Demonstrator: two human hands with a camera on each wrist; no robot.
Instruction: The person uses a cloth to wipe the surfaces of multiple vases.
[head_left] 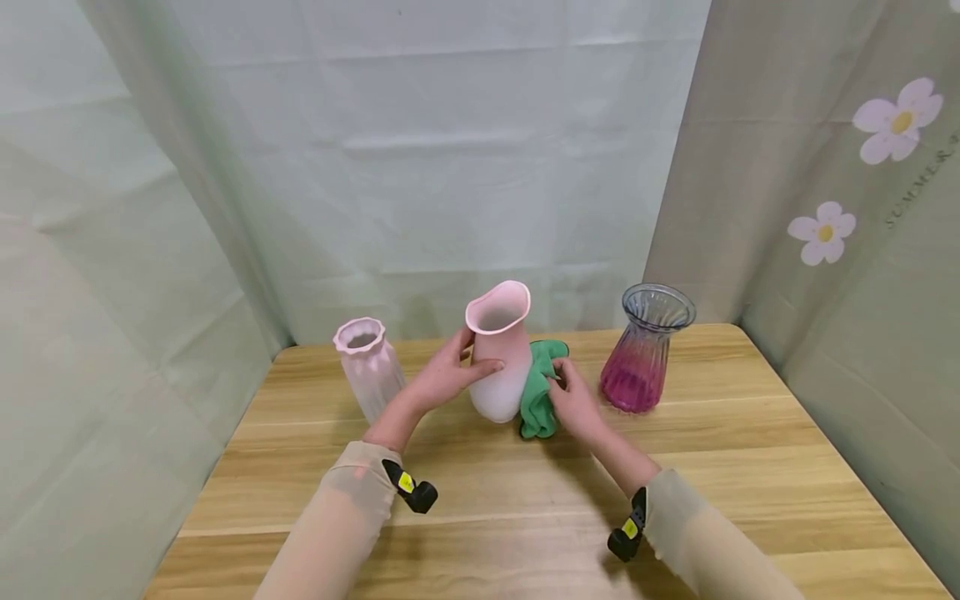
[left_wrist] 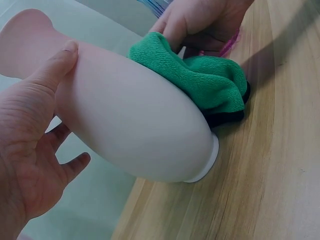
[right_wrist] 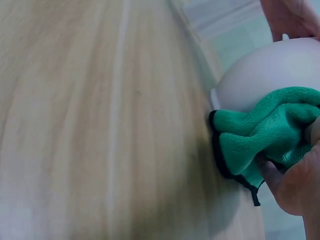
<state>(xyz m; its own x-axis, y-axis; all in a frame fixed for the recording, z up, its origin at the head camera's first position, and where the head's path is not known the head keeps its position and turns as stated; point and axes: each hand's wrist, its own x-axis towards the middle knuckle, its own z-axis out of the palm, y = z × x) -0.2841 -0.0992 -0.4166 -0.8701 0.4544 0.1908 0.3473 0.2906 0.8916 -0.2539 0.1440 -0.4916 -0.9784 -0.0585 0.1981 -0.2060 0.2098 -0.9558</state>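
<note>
L hand (head_left: 448, 375) gripping pink-white vase (head_left: 501, 390), R hand (head_left: 576, 406) holding grn cloth (head_left: 537, 392), agst vase

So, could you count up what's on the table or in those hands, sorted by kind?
Vases: 3 (the held pink-and-white vase, the pale fluted vase, the glass vase)
Cloths: 1 (the green cloth)
Total: 4

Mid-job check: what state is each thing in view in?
Smooth pink-and-white rounded vase: held by the left grip, mouth uncovered.
Green fabric cloth: bunched, held against that vase by the right grip.
Pale pink fluted vase: upright, uncovered.
Grey-and-magenta ribbed glass vase: upright, uncovered.
</note>
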